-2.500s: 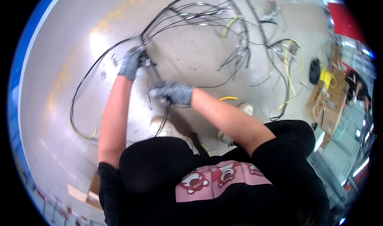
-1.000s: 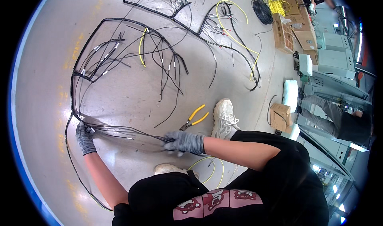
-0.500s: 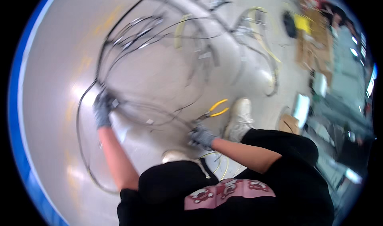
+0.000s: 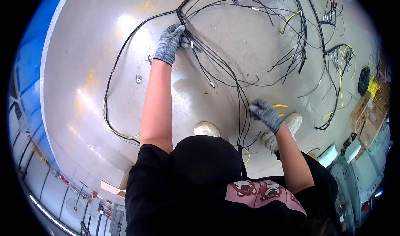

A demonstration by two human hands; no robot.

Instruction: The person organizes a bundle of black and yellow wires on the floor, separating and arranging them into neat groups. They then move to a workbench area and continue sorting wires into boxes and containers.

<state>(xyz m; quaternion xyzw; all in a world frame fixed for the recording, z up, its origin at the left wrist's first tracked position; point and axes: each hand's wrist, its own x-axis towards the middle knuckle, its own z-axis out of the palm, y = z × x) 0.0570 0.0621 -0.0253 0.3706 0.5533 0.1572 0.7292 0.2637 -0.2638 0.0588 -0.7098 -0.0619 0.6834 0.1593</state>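
My left hand (image 4: 171, 43), in a grey knit glove, is stretched far forward and pinches a black cable bundle (image 4: 181, 17) just below where it forks. From there several thin black cables (image 4: 227, 68) with white tags run loosely back toward my lap. My right hand (image 4: 266, 114), gloved alike, is beside these strands with its fingers curled. Whatever may be in those fingers is hidden. Behind that hand, the yellow handles of pliers (image 4: 280, 106) stick out; their jaws are out of sight.
More branches of the black wiring harness (image 4: 305, 32) spread over the grey floor (image 4: 104, 69) ahead and to the right. Two small metal pieces lie left, one a plate (image 4: 139, 78). My light shoes (image 4: 207, 129) stand close by. Cardboard boxes (image 4: 366, 121) and a yellow cable coil (image 4: 375, 89) are far right.
The view has turned, so the harness and pliers appear farther right. My left hand still grips the bundle. My right hand has moved along the loose strands and now covers the pliers' jaws.
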